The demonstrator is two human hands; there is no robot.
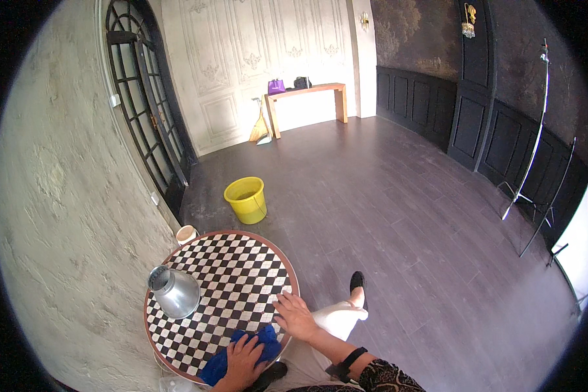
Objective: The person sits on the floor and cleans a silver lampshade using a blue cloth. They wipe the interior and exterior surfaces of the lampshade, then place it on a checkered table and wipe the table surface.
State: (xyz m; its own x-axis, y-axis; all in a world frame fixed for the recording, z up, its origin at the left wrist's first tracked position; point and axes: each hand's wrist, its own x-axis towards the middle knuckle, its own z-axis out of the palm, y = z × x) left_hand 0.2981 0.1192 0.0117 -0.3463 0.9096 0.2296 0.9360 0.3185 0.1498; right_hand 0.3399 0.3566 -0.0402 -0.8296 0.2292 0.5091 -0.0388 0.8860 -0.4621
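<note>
Before me stands a round table [210,255] with a black-and-white checkered top and a reddish-brown rim. My left hand [243,358] lies flat over a blue cloth [269,341] near the table's closest edge, pressing it on the tiles; the palm hides part of the cloth. My right hand [294,313] rests with spread fingers on the table's right rim and holds nothing. A silvery metal vessel [179,296], narrower at its open top, stands on the left side of the tabletop.
Beyond the table, a yellow bucket [247,203] stands on the dark wood floor. A white round container [186,234] sits between table and left wall. Farther off are a wooden bench [306,91], a broom [260,128] and, at right, metal stands [539,117].
</note>
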